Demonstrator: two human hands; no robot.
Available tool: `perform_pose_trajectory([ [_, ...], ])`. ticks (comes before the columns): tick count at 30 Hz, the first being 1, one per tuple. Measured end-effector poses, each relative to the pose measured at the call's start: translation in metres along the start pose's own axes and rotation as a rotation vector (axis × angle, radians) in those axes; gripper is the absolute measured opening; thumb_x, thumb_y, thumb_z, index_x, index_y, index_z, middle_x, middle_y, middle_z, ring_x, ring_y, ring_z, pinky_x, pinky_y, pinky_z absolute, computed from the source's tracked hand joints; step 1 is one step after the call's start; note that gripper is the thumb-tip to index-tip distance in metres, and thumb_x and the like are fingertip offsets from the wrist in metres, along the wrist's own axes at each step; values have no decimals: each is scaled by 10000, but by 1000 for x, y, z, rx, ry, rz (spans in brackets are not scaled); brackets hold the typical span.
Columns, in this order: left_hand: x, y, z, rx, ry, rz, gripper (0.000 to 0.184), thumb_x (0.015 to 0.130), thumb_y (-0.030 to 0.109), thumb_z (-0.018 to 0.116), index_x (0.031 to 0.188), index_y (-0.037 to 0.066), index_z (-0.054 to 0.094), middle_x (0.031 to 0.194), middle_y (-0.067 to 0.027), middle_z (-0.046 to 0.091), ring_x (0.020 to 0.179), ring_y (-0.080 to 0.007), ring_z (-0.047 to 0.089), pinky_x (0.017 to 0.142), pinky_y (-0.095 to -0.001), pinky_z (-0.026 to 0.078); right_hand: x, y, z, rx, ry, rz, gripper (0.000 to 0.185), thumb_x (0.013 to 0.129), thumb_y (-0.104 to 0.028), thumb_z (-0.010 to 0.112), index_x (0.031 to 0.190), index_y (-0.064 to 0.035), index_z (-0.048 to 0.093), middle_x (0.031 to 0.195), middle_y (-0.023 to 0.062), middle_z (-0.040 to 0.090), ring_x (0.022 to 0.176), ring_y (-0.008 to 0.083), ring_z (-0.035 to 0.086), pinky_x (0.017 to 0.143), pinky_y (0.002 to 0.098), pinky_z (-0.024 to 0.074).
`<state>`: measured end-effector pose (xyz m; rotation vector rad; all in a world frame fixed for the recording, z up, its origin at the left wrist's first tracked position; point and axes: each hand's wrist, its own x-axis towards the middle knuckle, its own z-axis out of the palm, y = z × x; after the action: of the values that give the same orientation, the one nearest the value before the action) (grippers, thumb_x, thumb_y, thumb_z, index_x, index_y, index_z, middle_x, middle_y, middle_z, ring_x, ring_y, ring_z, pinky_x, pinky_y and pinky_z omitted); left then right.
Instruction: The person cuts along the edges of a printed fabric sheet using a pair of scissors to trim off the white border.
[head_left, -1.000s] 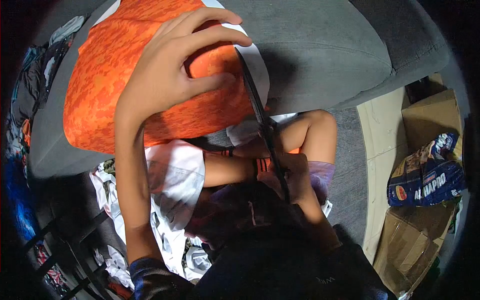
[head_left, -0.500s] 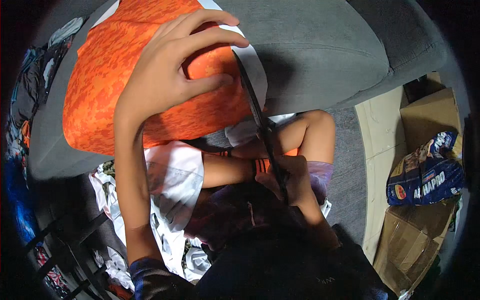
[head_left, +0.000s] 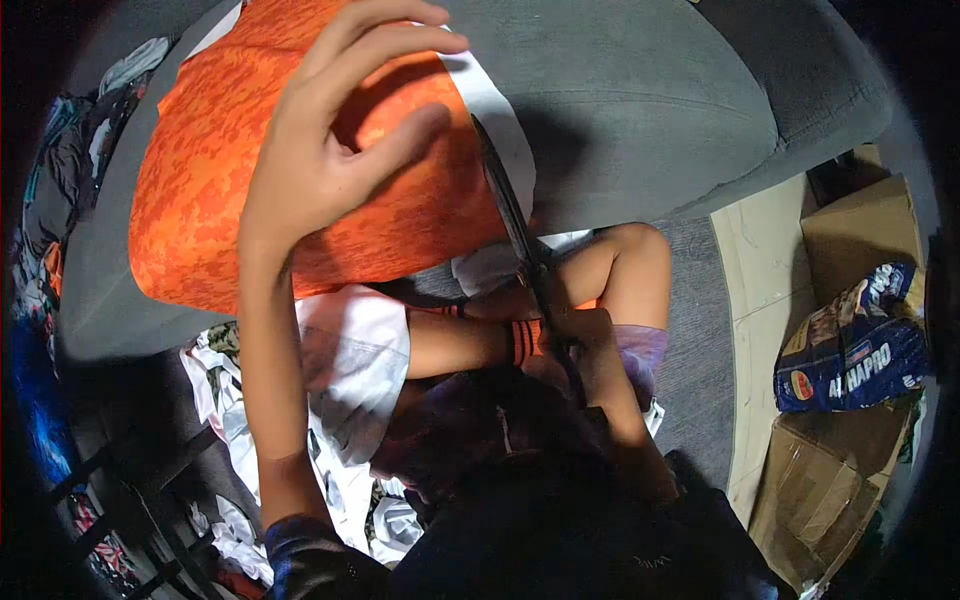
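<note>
A large orange camouflage-patterned fabric piece (head_left: 200, 190) with a white border drapes over the grey cushion. Above it is my left hand (head_left: 310, 165), fingers spread and curved, thumb apart, with nothing visible in its grasp. Whether its fingertips touch the cloth I cannot tell. My right hand (head_left: 590, 335) is closed around the handles of long black scissors (head_left: 518, 235). Their blades point up and away, lying along the line between orange cloth and white border. Blade tips are near the fabric's right side, and the right fingers are partly in shadow.
The grey cushioned seat (head_left: 640, 110) spreads behind the fabric. My crossed legs (head_left: 460, 345) are below it, with white cloth scraps (head_left: 335, 490) at the left. On the right are cardboard boxes (head_left: 820, 490) and a dark blue printed bag (head_left: 850, 350). Piled clothes (head_left: 60, 200) line the far left.
My left hand has shifted slightly left and up, its thumb rising away from the scissors. The scissors' tips have dropped slightly toward me, while my right hand keeps its grip.
</note>
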<state>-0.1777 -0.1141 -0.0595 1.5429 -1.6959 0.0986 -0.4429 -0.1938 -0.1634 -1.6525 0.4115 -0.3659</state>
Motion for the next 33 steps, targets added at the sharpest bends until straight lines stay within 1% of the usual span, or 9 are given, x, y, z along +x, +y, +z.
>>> perform_pose_trajectory([
  [4,-3,7,7,10,60,-22,667,653,-11,662,1308,26,537,1319,-143,532,1212,-264,505,1057,-355,369,2,-2,-2,17,-1,-52,243,697,-156,779,717,-34,569,595,23,517,511,126,405,477,286,309],
  [8,-9,29,24,-294,184,-206,799,674,-40,652,1426,42,393,1328,-173,525,1227,-274,506,1071,-363,372,-2,1,-12,-77,-115,0,430,717,-154,817,1122,-72,694,696,-4,607,604,95,474,595,225,374],
  [9,-9,32,25,-294,181,-204,799,674,-40,652,1426,42,393,1328,-173,525,1227,-274,506,1071,-363,372,-2,3,-12,-75,-112,-2,430,717,-154,817,1122,-72,694,696,-4,607,604,95,474,595,225,374],
  [14,-9,43,23,-106,42,-181,872,679,-62,655,1468,54,305,1327,-192,525,1235,-279,506,1079,-363,374,0,27,-2,-84,-59,-96,295,702,-184,823,881,-64,622,624,4,562,539,120,451,529,256,348],
  [18,-7,35,15,-327,170,-177,745,683,-58,671,1378,22,413,1265,-169,555,1211,-268,517,1073,-352,376,4,39,3,-91,-13,-171,304,689,-208,829,689,-58,564,566,9,527,488,140,434,475,281,327],
  [19,-7,29,10,-325,170,-178,745,683,-58,671,1378,22,413,1265,-169,555,1211,-268,517,1073,-352,376,5,39,4,-90,-14,-171,304,689,-208,829,689,-58,564,566,9,527,488,140,434,475,281,327],
  [23,-4,-2,-11,-174,-135,-73,554,696,-41,685,1224,-5,520,1198,-139,565,1153,-259,527,1045,-357,385,11,38,3,-220,-10,-305,303,698,-198,826,663,-61,558,561,6,530,478,143,438,473,279,336],
  [28,4,9,-10,-121,-171,-122,382,710,-13,696,1076,4,588,1131,-109,561,1081,-257,526,1003,-369,386,13,34,6,-114,28,-180,311,705,-217,821,645,-68,554,563,9,533,468,144,436,473,278,346],
  [33,15,12,-17,-92,-264,-131,321,699,17,716,1010,33,640,1128,-90,541,1048,-251,509,959,-355,385,12,28,7,-180,41,-212,308,709,-224,817,649,-68,558,567,8,538,465,147,439,474,278,353],
])
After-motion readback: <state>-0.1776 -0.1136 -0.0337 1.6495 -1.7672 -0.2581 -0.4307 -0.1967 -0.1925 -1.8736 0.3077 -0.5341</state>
